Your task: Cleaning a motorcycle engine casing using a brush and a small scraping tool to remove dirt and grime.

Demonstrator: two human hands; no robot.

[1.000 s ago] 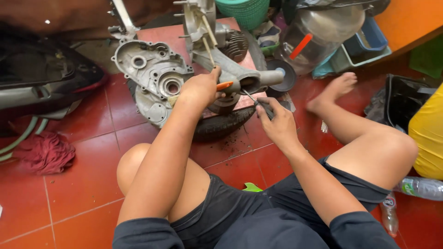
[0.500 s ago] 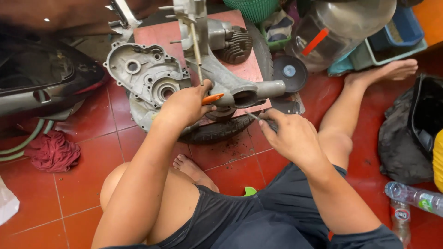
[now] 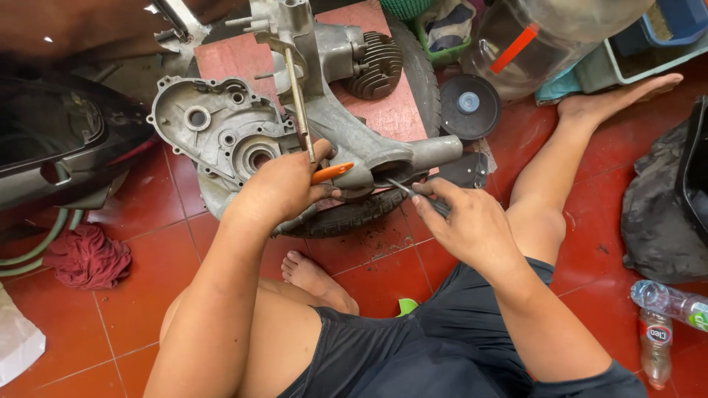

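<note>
A grey metal scooter engine case (image 3: 221, 133) with its swing arm lies on the red tile floor in front of me, resting against a small black tyre (image 3: 354, 215). My left hand (image 3: 284, 188) is closed around an orange-handled tool (image 3: 330, 172) and presses against the engine. My right hand (image 3: 461, 217) grips a thin dark metal tool (image 3: 402, 189) whose tip points into the opening of the arm. I sit on the floor with my right leg stretched out and my left foot tucked under.
A red rag (image 3: 88, 256) lies at left beside a black scooter body panel (image 3: 59, 140). A black round disc (image 3: 470, 107) and clear plastic container (image 3: 546, 37) sit behind. Two plastic bottles (image 3: 664, 324) and a dark bag (image 3: 664, 206) are at right.
The view has shifted closer and lower over the engine. Both hands stay at the same spot on the engine arm, holding their tools; my right leg has stretched further out.
</note>
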